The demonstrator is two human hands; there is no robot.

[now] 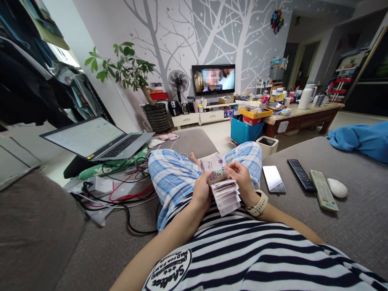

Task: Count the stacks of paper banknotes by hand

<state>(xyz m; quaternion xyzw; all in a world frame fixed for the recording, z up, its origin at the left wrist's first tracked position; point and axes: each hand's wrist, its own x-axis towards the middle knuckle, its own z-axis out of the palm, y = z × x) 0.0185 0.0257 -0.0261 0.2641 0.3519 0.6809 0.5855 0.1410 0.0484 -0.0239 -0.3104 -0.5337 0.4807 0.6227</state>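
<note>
A thick stack of banknotes [212, 166] is held over my lap, and a "5" shows on the top note. My left hand [202, 188] grips the stack from its left side, with the thumb on top. Several notes are folded down toward me and fan out below the fingers. At the right edge of the stack, the fingertips of my right hand [241, 178] pinch the top note. A pale watch [258, 204] is on my right wrist. The fingers underneath the stack are hidden.
An open laptop [121, 146] sits on the left above tangled cables [127, 194]. On the sofa to my right lie a phone [274, 179], a black remote [301, 174], a beige remote [323, 190] and a white mouse [337, 188]. A cluttered table [298, 123] stands beyond.
</note>
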